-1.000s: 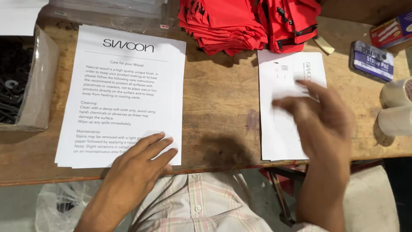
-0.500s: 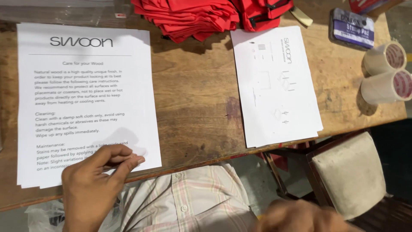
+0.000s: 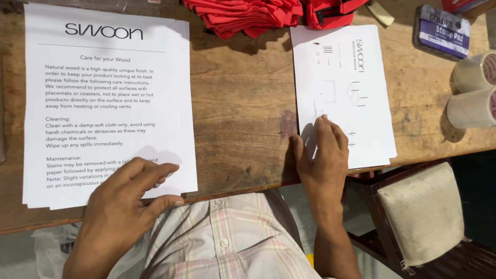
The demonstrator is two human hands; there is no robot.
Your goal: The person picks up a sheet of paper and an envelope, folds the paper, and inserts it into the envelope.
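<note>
A stack of white printed care sheets (image 3: 103, 98) lies on the left of the wooden table (image 3: 243, 103). My left hand (image 3: 124, 201) rests on its lower right corner, fingers spread and flat on the top sheet. A smaller stack of white sheets with line drawings (image 3: 343, 77) lies to the right. My right hand (image 3: 323, 160) presses its fingertips on that stack's lower left corner, with the thumb on the bare wood beside it. Neither hand grips anything.
Folded red fabric pieces (image 3: 258, 15) lie at the table's far edge. A blue stamp pad (image 3: 442, 31) and two tape rolls (image 3: 473, 93) sit at the right. A cushioned chair (image 3: 421, 212) stands below the table's right end.
My right hand came back up from below the table edge and landed on the right stack's corner. My left hand went from pinching the left stack's corner to lying flat on it.
</note>
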